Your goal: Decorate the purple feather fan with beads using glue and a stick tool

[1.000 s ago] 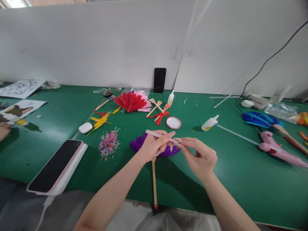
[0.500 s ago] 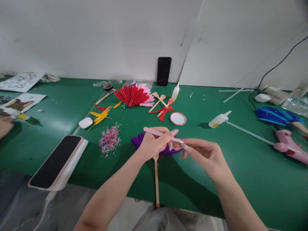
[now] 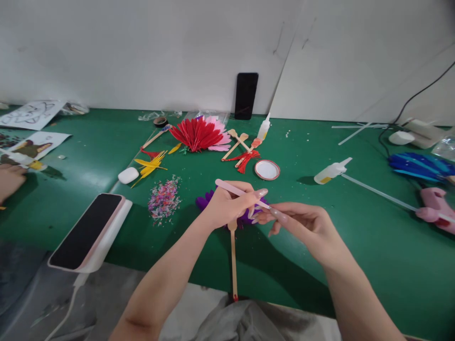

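Observation:
My left hand (image 3: 229, 206) is closed around slim pale-pink tweezers (image 3: 230, 187), whose narrow tip points right. At that tip the thumb and fingers of my right hand (image 3: 305, 222) are pinched together; whatever they hold is too small to make out. Below both hands lies a fan of purple feathers (image 3: 203, 202), partly covered by my left hand. Its wooden handle (image 3: 233, 258) runs toward me and ends in red at the table edge. A pile of small purple, pink and white flakes (image 3: 164, 200) lies left of my left hand.
Behind are a red feather fan (image 3: 196, 135), crossed wooden sticks (image 3: 239, 143), a round white lid (image 3: 267, 169) and an upright phone (image 3: 246, 96). A glue bottle (image 3: 331, 172) and pink glue gun (image 3: 435, 208) lie right. Left are another phone (image 3: 88, 229) and another person's hand (image 3: 10, 182).
The view has shifted slightly, so most things on the table sit a little higher and farther right. The tweezers tip and my right fingertips stay together; neither grip visibly changes.

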`<state>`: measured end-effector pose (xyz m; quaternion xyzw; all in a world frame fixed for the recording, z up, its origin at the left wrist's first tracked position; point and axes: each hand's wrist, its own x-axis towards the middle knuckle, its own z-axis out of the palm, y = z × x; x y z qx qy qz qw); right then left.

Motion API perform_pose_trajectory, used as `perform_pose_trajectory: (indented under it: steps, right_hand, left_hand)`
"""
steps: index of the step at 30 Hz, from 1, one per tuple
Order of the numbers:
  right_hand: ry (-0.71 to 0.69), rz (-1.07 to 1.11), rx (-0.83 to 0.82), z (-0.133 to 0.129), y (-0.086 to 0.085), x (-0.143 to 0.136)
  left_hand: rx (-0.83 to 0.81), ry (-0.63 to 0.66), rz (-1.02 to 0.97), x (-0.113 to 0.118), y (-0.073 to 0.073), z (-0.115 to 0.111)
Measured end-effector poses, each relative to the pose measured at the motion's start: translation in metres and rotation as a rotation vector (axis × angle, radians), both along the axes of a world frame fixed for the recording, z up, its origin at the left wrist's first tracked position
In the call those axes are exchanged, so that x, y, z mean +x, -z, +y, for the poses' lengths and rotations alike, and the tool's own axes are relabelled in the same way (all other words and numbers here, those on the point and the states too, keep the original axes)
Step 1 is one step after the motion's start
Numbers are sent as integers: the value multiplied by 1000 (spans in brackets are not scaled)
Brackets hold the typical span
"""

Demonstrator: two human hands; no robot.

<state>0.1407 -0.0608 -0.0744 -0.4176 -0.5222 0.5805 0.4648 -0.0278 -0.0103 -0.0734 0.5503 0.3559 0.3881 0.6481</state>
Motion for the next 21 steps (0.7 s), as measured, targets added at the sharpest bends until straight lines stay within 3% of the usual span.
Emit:
perform_pose_trajectory:
  steps: [21]
  right_hand:
    - [-10,-28,24,0,1,0]
  left_hand:
    - [36,27,92,-4,-1,-1]
